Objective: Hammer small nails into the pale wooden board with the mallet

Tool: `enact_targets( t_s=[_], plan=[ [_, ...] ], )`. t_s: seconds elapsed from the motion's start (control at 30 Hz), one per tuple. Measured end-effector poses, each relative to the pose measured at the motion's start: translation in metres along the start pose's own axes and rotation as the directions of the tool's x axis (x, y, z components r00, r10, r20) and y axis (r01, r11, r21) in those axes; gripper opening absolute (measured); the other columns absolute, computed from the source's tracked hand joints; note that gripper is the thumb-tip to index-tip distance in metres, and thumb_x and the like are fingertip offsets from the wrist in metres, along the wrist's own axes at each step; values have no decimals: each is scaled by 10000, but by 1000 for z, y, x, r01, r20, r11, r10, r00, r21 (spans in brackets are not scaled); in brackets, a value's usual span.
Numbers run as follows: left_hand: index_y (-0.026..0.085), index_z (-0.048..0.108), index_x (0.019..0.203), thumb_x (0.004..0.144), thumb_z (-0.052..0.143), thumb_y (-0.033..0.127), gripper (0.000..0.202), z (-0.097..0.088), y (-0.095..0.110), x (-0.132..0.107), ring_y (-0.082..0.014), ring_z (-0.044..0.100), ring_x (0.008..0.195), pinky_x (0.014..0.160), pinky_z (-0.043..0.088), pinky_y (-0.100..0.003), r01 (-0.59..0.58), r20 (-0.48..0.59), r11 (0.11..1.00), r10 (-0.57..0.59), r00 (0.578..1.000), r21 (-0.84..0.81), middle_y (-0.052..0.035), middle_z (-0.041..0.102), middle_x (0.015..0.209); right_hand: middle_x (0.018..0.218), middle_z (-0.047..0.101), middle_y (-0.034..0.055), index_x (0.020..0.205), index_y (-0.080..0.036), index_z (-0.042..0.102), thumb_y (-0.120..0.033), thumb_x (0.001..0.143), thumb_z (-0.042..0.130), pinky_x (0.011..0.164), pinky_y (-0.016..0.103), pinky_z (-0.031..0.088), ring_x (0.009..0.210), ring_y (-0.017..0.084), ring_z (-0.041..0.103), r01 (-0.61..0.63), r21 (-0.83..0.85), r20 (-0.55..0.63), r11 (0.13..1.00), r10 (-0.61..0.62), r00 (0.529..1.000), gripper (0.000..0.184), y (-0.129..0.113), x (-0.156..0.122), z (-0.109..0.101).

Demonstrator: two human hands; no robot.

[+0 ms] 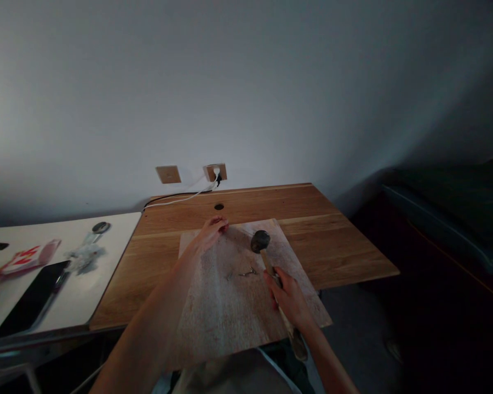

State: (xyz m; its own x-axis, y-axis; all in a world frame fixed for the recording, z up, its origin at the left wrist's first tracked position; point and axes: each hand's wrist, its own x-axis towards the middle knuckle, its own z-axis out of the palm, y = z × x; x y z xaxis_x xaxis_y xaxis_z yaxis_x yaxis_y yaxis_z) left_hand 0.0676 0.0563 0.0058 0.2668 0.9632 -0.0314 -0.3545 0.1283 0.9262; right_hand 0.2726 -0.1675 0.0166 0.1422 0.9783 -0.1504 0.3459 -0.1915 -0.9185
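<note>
A pale board (230, 306) lies on the wooden desk (337, 246) and overhangs its front edge. My right hand (290, 298) is closed round the wooden handle of a hammer (262, 242); the dark head rests over the board's far right part. My left hand (213, 230) lies at the board's far edge with its fingers curled down on it. A few small nails (246, 272) lie on the board between the two hands, just left of the hammer handle.
A white table (86, 295) adjoins the desk on the left, carrying a dark phone (33, 298), a red and white packet (27, 257) and a clear wrapper (84, 257). A white cable (184, 198) runs to a wall socket (215, 172). Dark furniture stands right.
</note>
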Motion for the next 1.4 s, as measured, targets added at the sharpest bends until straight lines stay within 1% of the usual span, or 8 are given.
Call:
enact_targets(
  t_s=[0.17, 0.33, 0.43, 0.53, 0.7, 0.87, 1.1, 1.4],
  plan=[
    [186, 632, 701, 595, 817, 335, 260, -3, -4, 1, -104, 545, 666, 636, 416, -244, -36, 4, 995, 35, 999, 90, 16, 601, 723, 510, 538, -73, 884, -229, 543, -519, 911, 488, 434, 246, 434, 418, 149, 566, -11, -16, -8, 1000, 10, 1000, 296, -3, 0, -1],
    [180, 678, 718, 632, 755, 319, 181, -5, -6, 1, -138, 586, 728, 687, 439, -260, -53, 49, 954, 40, 998, 294, -8, 653, 753, 500, 521, -80, 862, -232, 540, -543, 919, 482, 446, 246, 435, 413, 145, 565, -8, -14, -4, 1000, 7, 1000, 322, -3, -1, -1],
    [176, 718, 762, 653, 717, 250, 132, -4, -3, 0, -155, 610, 753, 731, 456, -274, -78, 92, 895, 41, 995, 439, -7, 683, 758, 505, 525, -79, 843, -235, 529, -532, 917, 489, 453, 245, 436, 414, 141, 559, 1, -3, -4, 1000, -1, 1000, 308, -1, 0, 0],
    [174, 733, 772, 637, 682, 163, 145, -2, 1, -2, -172, 631, 770, 757, 471, -287, -113, 157, 818, 29, 987, 564, -6, 704, 758, 511, 529, -79, 847, -234, 533, -533, 916, 489, 452, 243, 433, 415, 136, 554, -2, 1, -2, 1000, 2, 1000, 310, 1, 1, 1],
    [175, 703, 773, 615, 644, 101, 184, 4, 2, -5, -172, 625, 744, 732, 472, -286, -180, 222, 699, 31, 974, 692, 4, 693, 749, 519, 532, -80, 858, -232, 538, -529, 907, 498, 439, 236, 427, 411, 131, 548, -9, 13, -9, 1000, 9, 1000, 304, 2, 1, 1],
    [172, 645, 791, 609, 659, 98, 197, 7, -1, -9, -158, 588, 708, 690, 446, -271, -231, 248, 633, 64, 967, 739, 12, 646, 741, 506, 514, -81, 837, -233, 534, -517, 915, 493, 445, 239, 430, 416, 137, 553, 17, -1, -15, 1000, -17, 1000, 297, 0, 1, 1],
    [176, 594, 817, 616, 648, 124, 215, 6, -4, -10, -134, 543, 643, 601, 408, -239, -255, 320, 637, 13, 947, 728, 15, 625, 742, 528, 529, -75, 862, -234, 544, -529, 910, 492, 428, 241, 426, 421, 143, 558, -9, 2, -14, 1000, 9, 1000, 303, 1, 1, 0],
    [173, 639, 779, 616, 629, 153, 164, 7, -4, -10, -151, 570, 669, 626, 415, -250, -269, 329, 607, 13, 944, 748, 10, 647, 727, 519, 516, -79, 855, -232, 532, -538, 918, 481, 434, 238, 427, 412, 136, 545, -5, 0, -6, 1000, 5, 1000, 317, -1, 0, 0]
  ],
)
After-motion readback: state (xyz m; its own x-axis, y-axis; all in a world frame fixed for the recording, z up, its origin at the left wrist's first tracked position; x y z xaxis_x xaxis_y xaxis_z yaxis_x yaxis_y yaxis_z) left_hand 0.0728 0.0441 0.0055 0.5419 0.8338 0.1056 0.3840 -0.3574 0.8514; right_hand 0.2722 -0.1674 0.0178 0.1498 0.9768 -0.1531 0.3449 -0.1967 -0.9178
